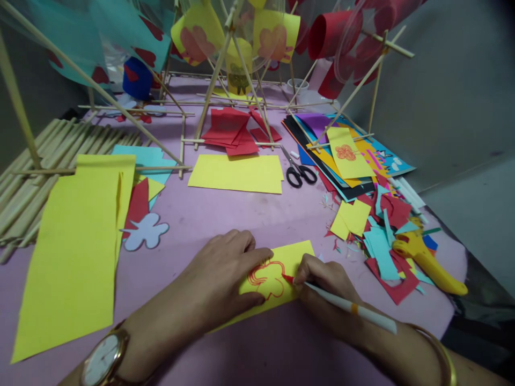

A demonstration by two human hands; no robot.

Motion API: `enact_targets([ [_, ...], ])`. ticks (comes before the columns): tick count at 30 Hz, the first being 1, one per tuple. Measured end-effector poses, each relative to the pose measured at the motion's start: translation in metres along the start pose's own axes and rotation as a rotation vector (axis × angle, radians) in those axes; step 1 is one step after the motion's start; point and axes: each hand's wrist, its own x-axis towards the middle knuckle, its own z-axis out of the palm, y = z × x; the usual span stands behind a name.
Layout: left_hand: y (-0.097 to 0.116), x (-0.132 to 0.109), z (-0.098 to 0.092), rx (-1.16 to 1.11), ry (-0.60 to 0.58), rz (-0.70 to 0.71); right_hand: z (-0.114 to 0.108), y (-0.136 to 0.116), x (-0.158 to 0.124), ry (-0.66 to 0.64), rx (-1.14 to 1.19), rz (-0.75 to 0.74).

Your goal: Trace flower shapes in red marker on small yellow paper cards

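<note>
In the head view, a small yellow paper lies on the pink tabletop, with a butterfly outline in red on it. My left hand rests on the paper's left part, thumb and forefinger spread around the drawing; its other fingers are partly curled. Pinched in my right hand is a white felt-tip pen with an orange band. Its red tip is at the right edge of the outline. Left of my hands is a white butterfly cutout, beside large folded yellow sheets.
Black-handled scissors lie beyond the paper, near a yellow strip and red pieces. At right are paper scraps and a yellow glue gun. Stick frames stand behind; wooden sticks are piled left.
</note>
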Motion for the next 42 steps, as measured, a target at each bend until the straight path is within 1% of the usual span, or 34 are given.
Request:
enact_targets([
  [9,0.001,0.001,-0.002,0.0,-0.007,-0.002,0.001,-0.003,0.002,-0.007,-0.019,-0.008],
  [14,0.002,0.001,-0.003,-0.003,-0.007,-0.004,0.001,-0.003,0.001,-0.042,0.011,0.015],
  [20,0.002,0.0,-0.005,-0.01,-0.021,-0.004,0.001,-0.002,0.001,-0.068,0.033,0.005],
  [27,0.001,0.0,-0.001,-0.002,0.003,0.008,0.005,-0.008,0.004,-0.059,0.045,-0.023],
  [33,0.001,0.0,-0.003,-0.014,-0.021,0.005,0.005,-0.013,0.008,-0.048,-0.018,-0.04],
  [42,0.002,0.002,-0.002,-0.026,0.001,0.008,0.006,-0.013,0.009,-0.047,-0.027,-0.074],
])
